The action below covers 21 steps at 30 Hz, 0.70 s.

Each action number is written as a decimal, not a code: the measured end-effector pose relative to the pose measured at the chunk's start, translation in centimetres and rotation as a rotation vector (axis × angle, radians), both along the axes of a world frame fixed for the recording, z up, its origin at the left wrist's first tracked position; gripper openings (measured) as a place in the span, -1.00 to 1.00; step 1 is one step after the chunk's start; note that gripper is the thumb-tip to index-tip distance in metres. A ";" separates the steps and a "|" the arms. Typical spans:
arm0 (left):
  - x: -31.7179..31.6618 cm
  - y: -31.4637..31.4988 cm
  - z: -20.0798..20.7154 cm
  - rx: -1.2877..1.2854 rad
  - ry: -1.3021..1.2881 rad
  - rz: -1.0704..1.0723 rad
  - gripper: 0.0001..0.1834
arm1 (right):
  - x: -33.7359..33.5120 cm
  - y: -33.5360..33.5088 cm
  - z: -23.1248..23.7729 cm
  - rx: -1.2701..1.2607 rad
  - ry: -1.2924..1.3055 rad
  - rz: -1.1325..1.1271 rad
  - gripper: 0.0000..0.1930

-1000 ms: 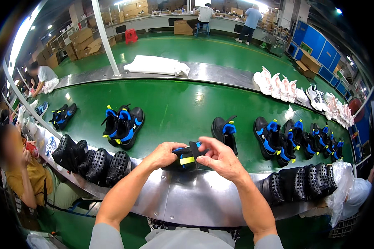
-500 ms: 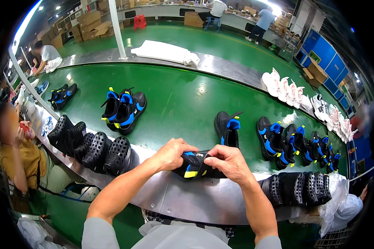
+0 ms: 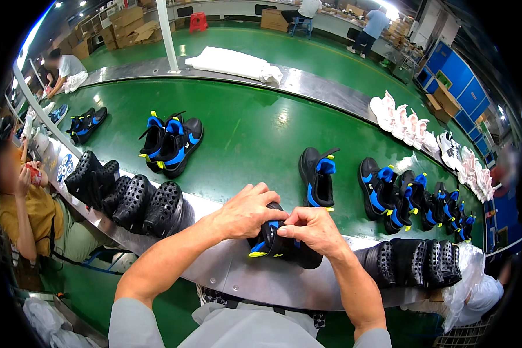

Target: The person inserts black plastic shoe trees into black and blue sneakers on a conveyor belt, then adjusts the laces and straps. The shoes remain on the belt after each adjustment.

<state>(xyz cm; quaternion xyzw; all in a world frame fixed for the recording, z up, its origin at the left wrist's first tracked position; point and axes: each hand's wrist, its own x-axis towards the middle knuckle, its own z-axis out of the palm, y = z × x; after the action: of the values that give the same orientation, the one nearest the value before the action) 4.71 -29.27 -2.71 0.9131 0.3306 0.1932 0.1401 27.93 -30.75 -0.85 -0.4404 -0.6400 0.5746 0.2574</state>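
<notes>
A black sneaker with blue and yellow trim is between my two hands, tilted over the near metal ledge. My left hand grips it from the left, its fingers curled over the upper near the opening. With thumb and forefinger pressed together, my right hand pinches a dark strap or edge at the sneaker's top. What lies under the fingers is hidden. Just beyond my hands, a matching single sneaker stands on the green belt.
Black perforated, clog-like forms line the ledge at left, with more forms at right. A sneaker pair and a right-hand row of sneakers stand on the belt. White shoes line the far ledge. A person in yellow sits at left.
The sneaker has turned in my hands: its side faced up before, and now it is tipped with more of its top showing. My left hand has shifted up and over it.
</notes>
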 end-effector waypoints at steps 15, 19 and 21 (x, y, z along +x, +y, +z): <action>-2.1 0.7 0.6 -0.447 0.059 0.345 -0.44 | 1.4 3.5 -3.2 0.578 -0.345 -0.501 -0.76; -3.3 4.1 1.9 -0.802 -0.070 0.770 -0.42 | 6.8 8.2 -6.2 0.426 -0.630 -0.677 -0.38; -3.7 6.1 0.9 -0.616 -0.122 0.847 -0.27 | 5.6 8.9 -5.7 -0.144 -0.449 -0.444 -0.26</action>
<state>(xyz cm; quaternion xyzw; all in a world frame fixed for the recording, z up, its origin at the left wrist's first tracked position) 0.99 -23.16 -1.86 0.6031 0.7033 0.1796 0.3309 33.57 -21.90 -6.56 -0.7021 -0.5268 0.4367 0.1974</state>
